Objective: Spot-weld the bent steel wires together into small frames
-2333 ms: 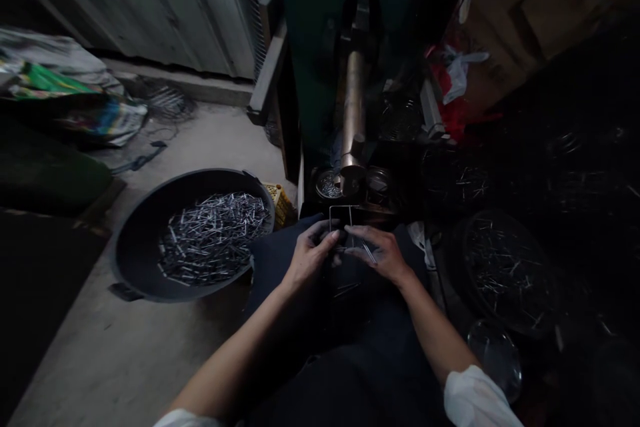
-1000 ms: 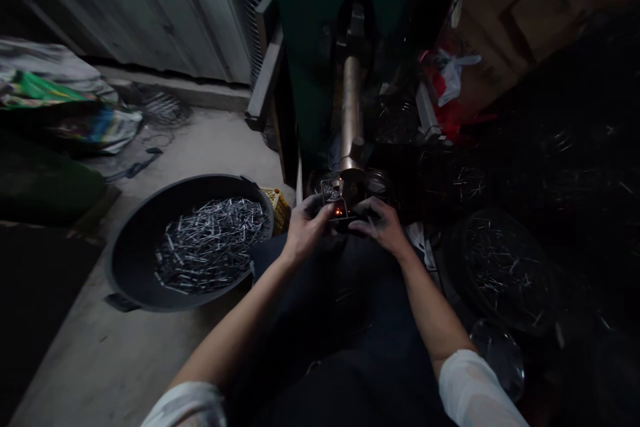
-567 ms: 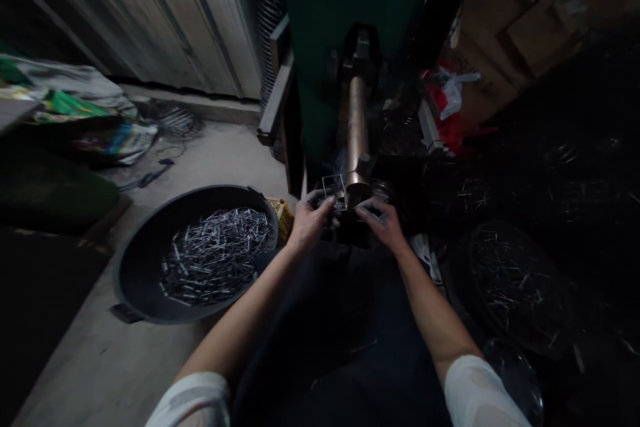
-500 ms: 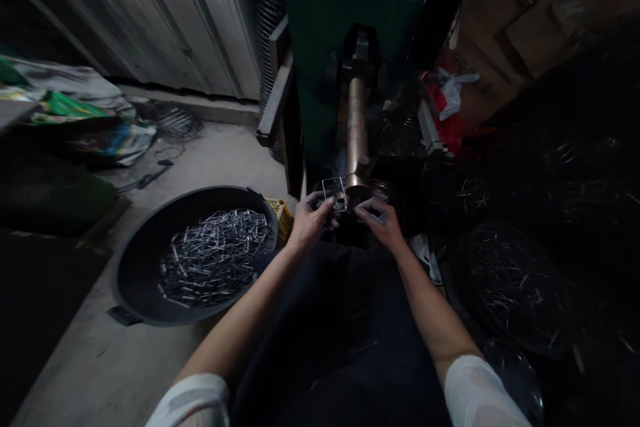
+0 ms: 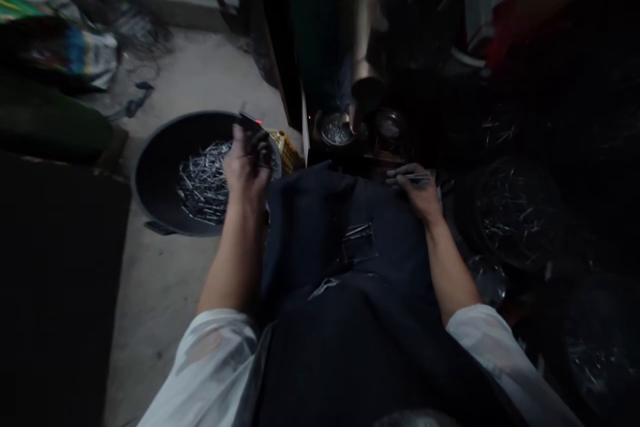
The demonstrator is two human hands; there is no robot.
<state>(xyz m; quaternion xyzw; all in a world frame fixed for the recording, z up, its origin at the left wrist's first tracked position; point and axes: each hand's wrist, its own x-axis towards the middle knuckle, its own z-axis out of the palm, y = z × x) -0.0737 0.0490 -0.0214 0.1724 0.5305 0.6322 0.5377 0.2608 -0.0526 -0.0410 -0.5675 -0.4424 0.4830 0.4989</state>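
Note:
My left hand (image 5: 246, 163) is over the right side of a black basin (image 5: 155, 167) heaped with short shiny metal wire pieces (image 5: 205, 180). Its dark fingers are blurred, and I cannot make out whether they hold anything. On the right, beside my knee, my right hand (image 5: 417, 190) is closed on thin metal wire pieces (image 5: 416, 177). A few similar pieces lie on the dark cloth (image 5: 310, 227) over my lap. In front, the machine's thick metal arm (image 5: 369, 67) ends above a round part (image 5: 337, 130).
A yellow plastic basket (image 5: 284, 150) stands between basin and machine. To the right, in shadow, is a dark container (image 5: 515, 207) with scattered wire pieces. Sacks (image 5: 75, 47) and loose wire (image 5: 143, 30) lie at the back left.
My hands have moved apart from the machine's arm tip, the left to the basin, the right toward my right knee. The square wire frame no longer shows clearly. The view has tilted down.

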